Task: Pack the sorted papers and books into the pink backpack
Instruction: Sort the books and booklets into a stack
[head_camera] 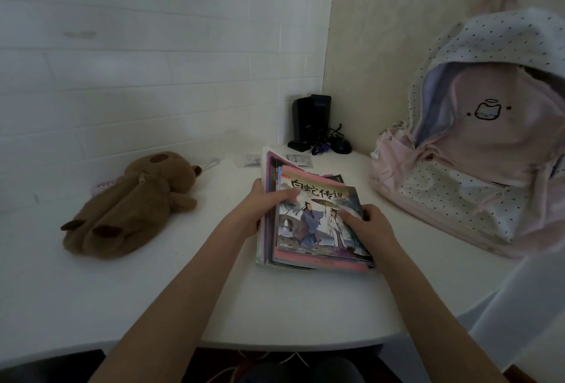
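Centrally, one stack of books and papers (308,223) lies flat on the white desk (275,306); number of items in it cannot be counted. Top item: one picture book (318,220), illustrated cover up. Left hand (263,208) clasps the stack's left edge, thumb laid across the cover, other fingers curled round the side. Right hand (367,223) at the right edge, fingers bent and part-closed, thumb pressing the cover. One pink backpack (477,150) stands just right of the stack, apart from it, main compartment gaping. One brown plush toy (134,205) lies well to the left.
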The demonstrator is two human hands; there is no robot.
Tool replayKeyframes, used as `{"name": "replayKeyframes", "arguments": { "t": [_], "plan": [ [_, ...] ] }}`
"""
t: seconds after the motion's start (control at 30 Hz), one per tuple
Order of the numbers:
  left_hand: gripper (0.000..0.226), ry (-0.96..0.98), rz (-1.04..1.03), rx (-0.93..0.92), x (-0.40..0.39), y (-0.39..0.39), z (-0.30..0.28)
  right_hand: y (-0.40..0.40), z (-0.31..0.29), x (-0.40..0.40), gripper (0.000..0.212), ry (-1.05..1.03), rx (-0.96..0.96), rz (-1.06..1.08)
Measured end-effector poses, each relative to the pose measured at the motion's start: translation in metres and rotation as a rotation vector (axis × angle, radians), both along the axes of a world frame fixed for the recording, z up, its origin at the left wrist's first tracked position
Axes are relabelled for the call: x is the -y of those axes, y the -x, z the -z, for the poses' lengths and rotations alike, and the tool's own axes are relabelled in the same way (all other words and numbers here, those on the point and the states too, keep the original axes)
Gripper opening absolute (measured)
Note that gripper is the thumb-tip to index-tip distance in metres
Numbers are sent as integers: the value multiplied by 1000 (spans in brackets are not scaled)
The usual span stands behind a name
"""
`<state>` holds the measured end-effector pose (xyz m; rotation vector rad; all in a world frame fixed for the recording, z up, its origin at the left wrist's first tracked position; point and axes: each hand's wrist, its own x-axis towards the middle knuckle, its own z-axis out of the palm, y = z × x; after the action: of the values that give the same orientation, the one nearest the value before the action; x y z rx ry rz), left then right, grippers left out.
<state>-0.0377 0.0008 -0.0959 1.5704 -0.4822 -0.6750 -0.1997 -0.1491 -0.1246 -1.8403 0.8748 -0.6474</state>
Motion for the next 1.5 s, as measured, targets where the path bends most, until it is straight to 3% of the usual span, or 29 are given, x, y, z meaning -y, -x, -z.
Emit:
{"name": "replayKeyframes", "arguments": {
  "t": [0.1,0.23,0.3,0.37,0.43,0.53,0.83,0.93,1.07,1.17,1.3,1.37,1.5],
  "plan": [
    [76,85,-36,-21,-3,1,6,-1,-4,-11,44,-39,67,-63],
    [74,302,-53,7,-16,1,9,-4,-15,-7,99,-149,135,-138],
    [73,383,-31,86,-25,1,-4,-8,-26,-5,109,-340,262,-250],
    [62,404,40,178,-36,0,-24,-14,-41,-5,81,-353,374,-386],
    [52,377,112,284,-48,-1,-41,-18,-55,-11,39,-289,450,-450],
    [63,344,97,360,-62,-6,-44,-20,-57,-18,23,-264,524,-493],
    [80,396,131,267,-79,-10,-17,-23,-43,-34,59,-10,389,-470],
    [67,382,170,260,-74,-5,-14,-23,-33,-38,73,-80,420,-438],
    [50,232,122,344,-73,-5,-15,-24,-22,-44,45,-78,406,-414],
    [46,173,-18,419,-73,0,-15,-24,-22,-45,46,-26,427,-390],
    [17,160,-127,462,-69,6,-27,-22,-35,-42,25,32,361,-363],
    [12,156,-82,387,-67,3,-40,-23,-46,-40,31,69,292,-300],
    [33,-1,-47,130,-65,-7,-51,-26,-60,-42,49,-49,133,-185]
  ]
}}
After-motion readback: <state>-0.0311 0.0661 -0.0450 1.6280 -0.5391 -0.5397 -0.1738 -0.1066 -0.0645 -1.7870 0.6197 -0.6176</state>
